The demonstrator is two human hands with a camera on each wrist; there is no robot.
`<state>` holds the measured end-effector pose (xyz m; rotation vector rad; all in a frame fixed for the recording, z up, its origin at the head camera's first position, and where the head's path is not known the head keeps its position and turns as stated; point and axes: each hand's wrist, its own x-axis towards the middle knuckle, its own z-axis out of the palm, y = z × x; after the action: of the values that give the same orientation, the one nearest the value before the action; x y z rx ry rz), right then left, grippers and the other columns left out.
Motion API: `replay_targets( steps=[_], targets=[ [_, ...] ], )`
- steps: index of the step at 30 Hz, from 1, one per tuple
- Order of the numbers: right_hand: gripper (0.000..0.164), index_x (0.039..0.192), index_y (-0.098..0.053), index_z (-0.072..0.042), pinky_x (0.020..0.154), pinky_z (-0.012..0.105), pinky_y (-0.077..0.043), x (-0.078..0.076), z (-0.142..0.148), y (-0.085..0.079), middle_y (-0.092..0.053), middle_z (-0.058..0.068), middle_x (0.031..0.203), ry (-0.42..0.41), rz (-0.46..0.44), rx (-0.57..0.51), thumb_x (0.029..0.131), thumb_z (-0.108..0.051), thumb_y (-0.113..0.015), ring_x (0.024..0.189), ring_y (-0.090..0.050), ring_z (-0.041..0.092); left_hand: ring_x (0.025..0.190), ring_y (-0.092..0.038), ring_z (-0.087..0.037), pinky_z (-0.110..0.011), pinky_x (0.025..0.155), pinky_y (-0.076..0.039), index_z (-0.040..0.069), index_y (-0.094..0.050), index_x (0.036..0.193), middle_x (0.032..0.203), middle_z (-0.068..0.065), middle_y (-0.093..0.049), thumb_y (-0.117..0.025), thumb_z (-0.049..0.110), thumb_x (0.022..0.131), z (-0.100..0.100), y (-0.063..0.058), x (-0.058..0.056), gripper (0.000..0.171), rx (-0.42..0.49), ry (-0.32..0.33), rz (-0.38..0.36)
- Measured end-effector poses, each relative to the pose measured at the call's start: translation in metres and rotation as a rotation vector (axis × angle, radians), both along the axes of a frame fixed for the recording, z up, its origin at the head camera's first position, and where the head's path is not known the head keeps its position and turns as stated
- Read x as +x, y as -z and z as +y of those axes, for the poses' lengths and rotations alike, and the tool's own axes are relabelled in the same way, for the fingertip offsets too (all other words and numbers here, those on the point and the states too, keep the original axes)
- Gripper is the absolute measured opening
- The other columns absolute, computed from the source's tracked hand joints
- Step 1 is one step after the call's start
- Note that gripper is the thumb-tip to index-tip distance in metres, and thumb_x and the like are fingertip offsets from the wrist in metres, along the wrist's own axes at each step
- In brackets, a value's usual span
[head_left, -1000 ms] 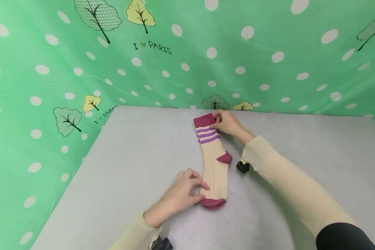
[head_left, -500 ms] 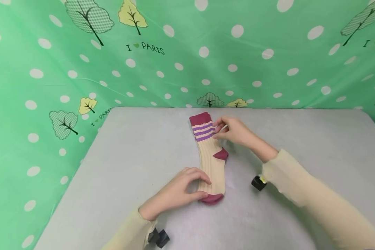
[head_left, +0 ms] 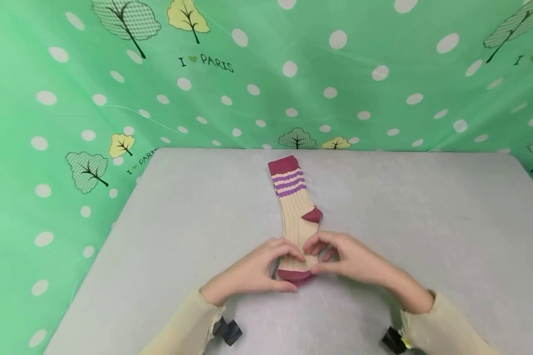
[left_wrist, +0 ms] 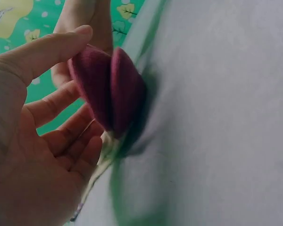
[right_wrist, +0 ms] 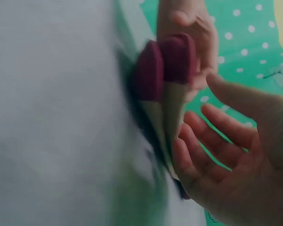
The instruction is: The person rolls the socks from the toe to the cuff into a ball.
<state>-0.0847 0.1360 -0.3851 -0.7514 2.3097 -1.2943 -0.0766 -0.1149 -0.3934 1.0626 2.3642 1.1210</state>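
Observation:
A pair of cream ribbed socks (head_left: pixel 293 207) lies stacked lengthwise on the table, with maroon cuffs, heels and toes and purple stripes below the cuff. Both wrist views show two maroon toes, one (left_wrist: pixel 93 82) over the other (left_wrist: pixel 127 92). My left hand (head_left: pixel 255 270) is at the toe end from the left, fingertips over the fabric and thumb beside the toe. From the right, my right hand (head_left: pixel 360 259) reaches the same end, its fingers loosely bent at the sock's edge and its thumb near the toe. Neither hand's fingers close round the socks.
The grey table (head_left: pixel 195 207) reaches back to a green curtain (head_left: pixel 231 108) with white dots and printed trees. A black wrist camera (head_left: pixel 228 331) hangs under the left sleeve, another black camera (head_left: pixel 394 340) under the right one.
My right hand has left the cuff and come down along the socks to the toe end. My left hand has stayed near the toes. The socks lie much as before.

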Motion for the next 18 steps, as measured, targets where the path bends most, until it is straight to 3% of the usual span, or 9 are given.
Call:
replay_targets(
  steps=[4, 9, 13, 18],
  targets=[
    [0.038, 0.112, -0.066, -0.02, 0.086, 0.026, -0.053, 0.021, -0.003, 0.01, -0.067, -0.01, 0.109, -0.047, 0.17, 0.105, 0.079, -0.024, -0.084, 0.097, -0.058, 0.007, 0.118, -0.057, -0.011, -0.028, 0.107, -0.045, 0.015, -0.063, 0.118, 0.12, 0.001, -0.064, -0.085, 0.024, 0.078, -0.001, 0.007, 0.0, 0.047, -0.031, 0.023, -0.018],
    [0.038, 0.105, -0.065, -0.023, 0.089, 0.029, -0.05, 0.031, -0.011, 0.016, -0.062, -0.016, 0.105, -0.043, 0.34, 0.205, 0.074, -0.024, -0.087, 0.101, -0.052, 0.005, 0.111, -0.057, -0.011, -0.027, 0.103, -0.046, 0.015, -0.06, 0.11, 0.113, 0.002, -0.063, -0.086, 0.021, 0.075, 0.001, 0.01, -0.001, 0.044, -0.101, 0.019, 0.019],
    [0.037, 0.098, -0.063, -0.023, 0.083, 0.026, -0.049, 0.03, -0.016, 0.015, -0.058, -0.017, 0.098, -0.016, 0.391, 0.237, 0.071, -0.021, -0.089, 0.095, -0.049, 0.004, 0.107, -0.054, -0.01, -0.026, 0.099, -0.046, 0.015, -0.059, 0.106, 0.108, 0.003, -0.062, -0.084, 0.014, 0.074, 0.005, 0.008, -0.004, 0.041, -0.141, 0.02, 0.029],
    [0.031, 0.093, -0.062, -0.024, 0.076, 0.022, -0.047, 0.028, -0.019, 0.015, -0.057, -0.017, 0.09, 0.033, 0.381, 0.242, 0.074, -0.017, -0.086, 0.087, -0.047, 0.003, 0.095, -0.051, -0.008, -0.023, 0.089, -0.046, 0.014, -0.062, 0.103, 0.1, 0.004, -0.06, -0.076, 0.01, 0.078, 0.008, 0.006, -0.007, 0.029, -0.157, 0.003, 0.035]
  ],
)
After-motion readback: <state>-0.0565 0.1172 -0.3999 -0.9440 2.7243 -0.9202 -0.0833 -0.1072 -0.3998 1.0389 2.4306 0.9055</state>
